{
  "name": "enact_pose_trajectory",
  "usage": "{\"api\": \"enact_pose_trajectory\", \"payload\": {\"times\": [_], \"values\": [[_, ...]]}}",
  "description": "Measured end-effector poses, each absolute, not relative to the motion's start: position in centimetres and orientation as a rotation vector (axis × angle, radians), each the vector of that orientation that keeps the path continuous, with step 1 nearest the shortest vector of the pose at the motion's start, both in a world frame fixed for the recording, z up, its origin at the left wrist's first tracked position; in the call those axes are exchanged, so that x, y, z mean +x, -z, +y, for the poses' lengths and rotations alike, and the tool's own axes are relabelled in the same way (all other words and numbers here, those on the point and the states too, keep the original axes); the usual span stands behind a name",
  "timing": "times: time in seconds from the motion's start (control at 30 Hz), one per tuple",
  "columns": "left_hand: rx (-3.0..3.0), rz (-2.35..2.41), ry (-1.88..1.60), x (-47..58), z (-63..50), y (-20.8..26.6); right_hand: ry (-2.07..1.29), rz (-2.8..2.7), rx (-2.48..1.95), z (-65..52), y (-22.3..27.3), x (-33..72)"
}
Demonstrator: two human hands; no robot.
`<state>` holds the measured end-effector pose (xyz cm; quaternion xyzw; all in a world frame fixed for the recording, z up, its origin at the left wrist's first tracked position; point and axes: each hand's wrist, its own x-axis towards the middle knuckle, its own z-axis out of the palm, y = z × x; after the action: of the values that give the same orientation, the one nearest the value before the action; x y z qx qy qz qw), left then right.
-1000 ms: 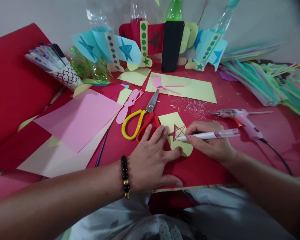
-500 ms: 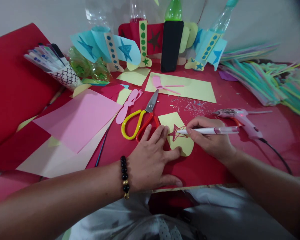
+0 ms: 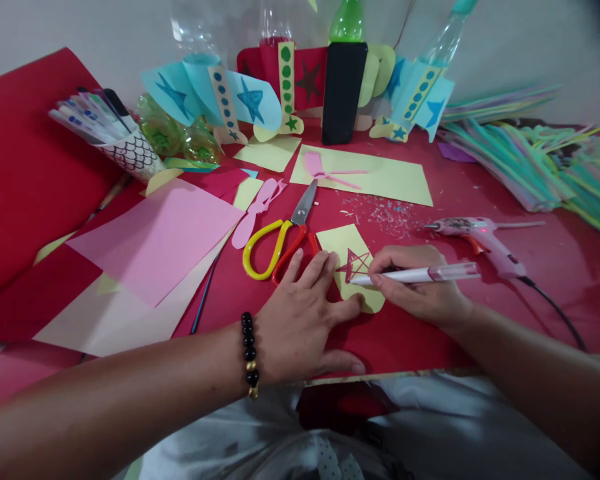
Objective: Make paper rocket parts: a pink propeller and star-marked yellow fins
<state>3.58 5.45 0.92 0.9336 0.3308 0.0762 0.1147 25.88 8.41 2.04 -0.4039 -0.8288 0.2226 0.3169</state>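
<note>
A white marker pen (image 3: 420,274) is pinched in my right hand (image 3: 420,287), its tip at the lower part of a red star (image 3: 356,265). The star is drawn in outline on a small yellow paper piece (image 3: 337,237) with a rounded near end; its left side is partly coloured in. My left hand (image 3: 305,320) lies flat with fingers spread, fingertips on the left edge of that paper. Just beyond these fingers are scissors (image 3: 300,220) with one yellow and one red handle, the red one partly under the fingertips.
A pink glue gun (image 3: 490,241) with a lit red light lies at the right, its cord trailing forward. Pink paper (image 3: 160,233) and a cup of markers (image 3: 127,150) are at the left. Decorated bottles and a black phone (image 3: 345,93) stand behind; pipe cleaners (image 3: 525,167) lie back right.
The pen tip has moved down and slightly left, from the star's middle to its lower part. My right hand shifted a little toward me; my left hand stayed still.
</note>
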Motion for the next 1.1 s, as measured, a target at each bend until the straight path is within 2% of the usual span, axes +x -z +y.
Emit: {"api": "enact_pose_trajectory", "payload": {"times": [1.1], "values": [[2.734, 0.967, -0.217, 3.58, 5.5, -0.94, -0.589, -2.203, -1.034, 8.24, -2.18, 25.69]]}}
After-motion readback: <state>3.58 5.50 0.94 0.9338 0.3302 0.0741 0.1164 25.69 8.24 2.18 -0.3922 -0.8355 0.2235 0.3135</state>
